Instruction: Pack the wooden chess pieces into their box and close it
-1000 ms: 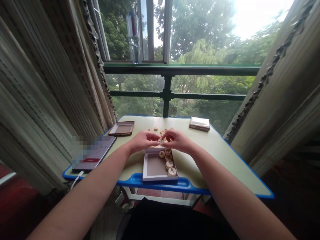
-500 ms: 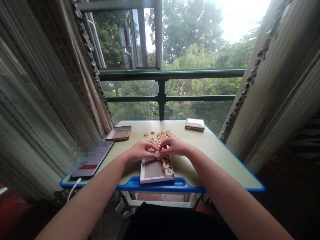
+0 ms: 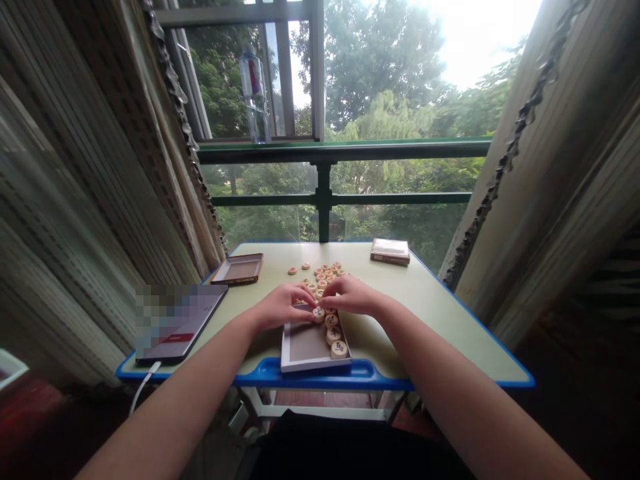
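A round wooden Chinese chess piece [image 3: 319, 315] with a dark character lies at the far end of a shallow open box [image 3: 305, 343]. My left hand [image 3: 286, 305] pinches this piece from its left, the thumb at its edge. Over its far right side curls my right hand [image 3: 350, 295], fingertips closed against the same piece. Down the box's right side runs a row of more pieces, among them a near chess piece [image 3: 339, 349]. Beyond my hands, a loose cluster of chess pieces [image 3: 327, 273] with red and dark characters spreads on the table, partly hidden by my fingers.
A box lid [image 3: 244, 269] lies at the table's left, beyond a tablet [image 3: 185, 327] with a white cable [image 3: 145, 387]. At the far right is a small flat case [image 3: 390, 251]. The table [image 3: 440, 333] has a blue edge. A plastic bottle [image 3: 256, 100] stands on the window ledge.
The chess piece between my hands has come down slightly toward me, into the row in the box. My right fingers have shifted a little; the view has tilted slightly.
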The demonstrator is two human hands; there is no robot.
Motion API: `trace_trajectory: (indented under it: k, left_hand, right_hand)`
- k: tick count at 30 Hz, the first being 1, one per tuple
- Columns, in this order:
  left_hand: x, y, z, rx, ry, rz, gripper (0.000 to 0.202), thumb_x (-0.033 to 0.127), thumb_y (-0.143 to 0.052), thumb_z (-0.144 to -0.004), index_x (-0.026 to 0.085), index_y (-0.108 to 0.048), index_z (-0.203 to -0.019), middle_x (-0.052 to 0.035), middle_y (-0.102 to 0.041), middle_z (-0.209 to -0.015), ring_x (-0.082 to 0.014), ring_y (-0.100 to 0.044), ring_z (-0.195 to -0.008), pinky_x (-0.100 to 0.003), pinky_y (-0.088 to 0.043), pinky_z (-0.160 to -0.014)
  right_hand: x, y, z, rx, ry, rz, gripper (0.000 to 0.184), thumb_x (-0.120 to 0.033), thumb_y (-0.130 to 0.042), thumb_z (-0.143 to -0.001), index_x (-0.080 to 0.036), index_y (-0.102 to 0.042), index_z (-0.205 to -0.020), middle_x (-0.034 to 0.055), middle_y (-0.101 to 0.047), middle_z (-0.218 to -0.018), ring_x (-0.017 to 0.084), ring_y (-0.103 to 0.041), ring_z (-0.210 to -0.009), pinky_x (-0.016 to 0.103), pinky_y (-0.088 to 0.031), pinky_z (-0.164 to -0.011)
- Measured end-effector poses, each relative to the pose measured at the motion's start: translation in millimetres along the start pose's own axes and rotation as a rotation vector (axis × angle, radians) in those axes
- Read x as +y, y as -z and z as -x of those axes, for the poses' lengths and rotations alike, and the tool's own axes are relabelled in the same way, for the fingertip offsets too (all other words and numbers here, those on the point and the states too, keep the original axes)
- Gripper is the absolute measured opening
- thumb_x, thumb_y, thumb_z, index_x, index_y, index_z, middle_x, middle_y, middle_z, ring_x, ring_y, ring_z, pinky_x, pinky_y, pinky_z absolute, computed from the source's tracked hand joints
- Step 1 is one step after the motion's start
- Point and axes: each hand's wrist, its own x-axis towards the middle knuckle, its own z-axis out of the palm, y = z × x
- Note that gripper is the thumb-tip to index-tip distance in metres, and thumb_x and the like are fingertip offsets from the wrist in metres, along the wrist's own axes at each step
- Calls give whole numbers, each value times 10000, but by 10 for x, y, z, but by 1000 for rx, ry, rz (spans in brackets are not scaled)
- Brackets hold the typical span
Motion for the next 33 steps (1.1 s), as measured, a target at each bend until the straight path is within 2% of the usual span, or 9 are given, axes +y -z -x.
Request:
trace_trajectory:
  k: [4,11,14,18,21,24,27,30,33]
  left_hand:
    - [-2,7,9,2,3,5,246,302,-701,-620,155,-701,-817,-79,-635,-938,-192,-566,-921,-308,-422,-853]
    - [25,9,8,17,29,46,310,344,-718,-593,168,-701,-849,-88,-618,-1001,-207,-557,-958,-315,-418,-865]
    - [51,20,15,79,42,31,350,387,-717,-581,170,-698,-855,-90,-626,-1006,-211,-559,-935,-306,-435,-807]
    - [55,47,-24,256,108,10,381,458,-638,-648,166,-685,-889,-89,-636,-1012,-199,-564,-857,-286,-446,-709]
    - [1,75,-173,356,190,-17,398,453,-567,-705,163,-663,-960,-92,-639,-1021,-199,-576,-816,-293,-455,-689]
    - [-102,105,-437,285,166,-178,286,311,-547,-724,171,-678,-936,-91,-656,-999,-212,-578,-873,-305,-430,-784]
    - [-245,114,-742,238,213,-248,269,199,-510,-721,178,-689,-920,-99,-669,-977,-227,-584,-897,-317,-412,-815]
    - [-409,90,-995,240,208,-283,316,156,-499,-703,180,-682,-960,-112,-656,-1025,-255,-566,-958,-336,-397,-827]
    - [-544,61,-1139,125,217,-333,323,184,-512,-699,204,-681,-973,-95,-674,-986,-236,-587,-905,-302,-406,-781]
  right_hand:
    - [42,-8,-28,44,5,-3,258,-343,-536,-726,-135,-670,-653,-7,-571,-561,87,-452,-534,212,-299,-491]
    - [109,0,-68,286,53,65,249,-305,-518,-758,-133,-678,-674,14,-600,-598,93,-473,-568,211,-327,-546]
    - [160,24,-98,423,65,149,270,-310,-499,-778,-145,-682,-666,34,-624,-630,116,-505,-628,225,-352,-607]
    - [333,45,-176,572,-98,226,242,-267,-475,-777,-162,-693,-764,56,-664,-762,159,-545,-749,258,-379,-706]
    - [508,59,-220,648,-294,282,280,-175,-442,-745,-159,-683,-886,75,-661,-864,184,-549,-848,274,-383,-779]
    - [658,85,-229,653,-439,279,308,-152,-434,-721,-147,-684,-901,111,-656,-930,207,-562,-887,285,-398,-773]
    - [752,120,-220,559,-562,213,265,-192,-468,-705,-160,-696,-837,118,-672,-850,210,-598,-781,284,-421,-670]
    - [801,138,-222,503,-592,170,240,-203,-493,-686,-177,-698,-810,100,-677,-808,190,-606,-704,261,-421,-598]
    - [823,116,-248,516,-559,198,251,-188,-504,-674,-189,-700,-830,85,-676,-813,175,-602,-700,246,-421,-592]
